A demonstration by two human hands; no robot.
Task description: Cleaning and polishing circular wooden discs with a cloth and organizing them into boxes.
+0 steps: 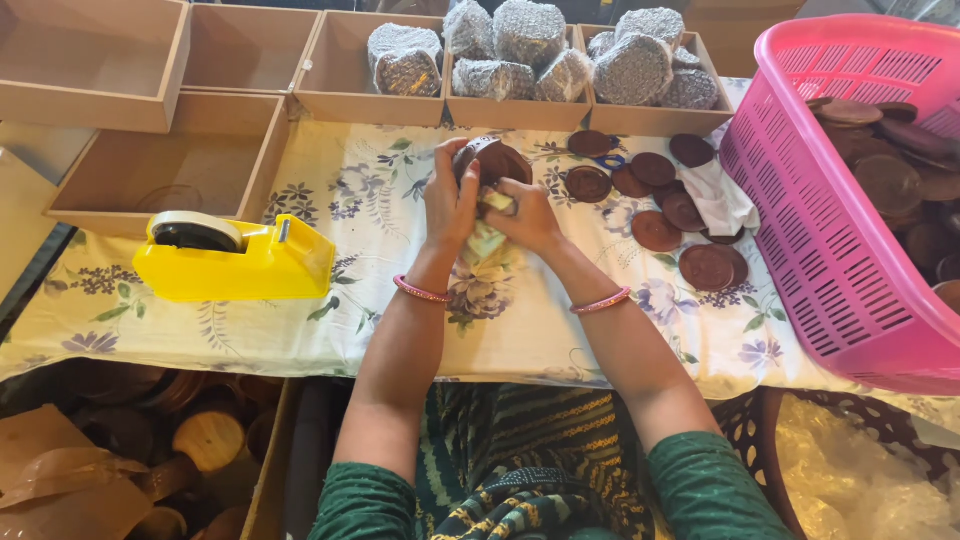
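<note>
Resting upright between both hands, a brown disc [497, 162] was held above the middle of the desk [400, 330], with a pale cloth [487, 235] bunched under it. The left hand [452, 205] was closed on the disc's left edge, its fingers [462, 160] curled over the rim and clamped on it. The right hand [527, 218] was pressed against the cloth just below the disc, fingers drawn together on the fabric. The disc seemed to be held on edge so that its face could be rubbed with the cloth, though that was only judged from the grip. Thus the disc lay partly inside the left fingers and just above the right ones, touching both.

More discs [655, 205] were spread flat on the flowered desk cover to the right, near a white rag [715, 195], probably kept within easy reach of the right hand. Beyond them a pink basket [800, 240] was filled with further discs. Along the far edge a row of wooden boxes [365, 90] was set, three of them filled with bubble-wrapped bundles [520, 45] and the left ones bare inside. A yellow tape dispenser [235, 258] was stood to the left, well apart from the hands. Pink bangles [420, 292] were worn on both wrists. Below the desk edge, on the left, round wooden pieces [205, 435] and brown paper were dimly seen.
</note>
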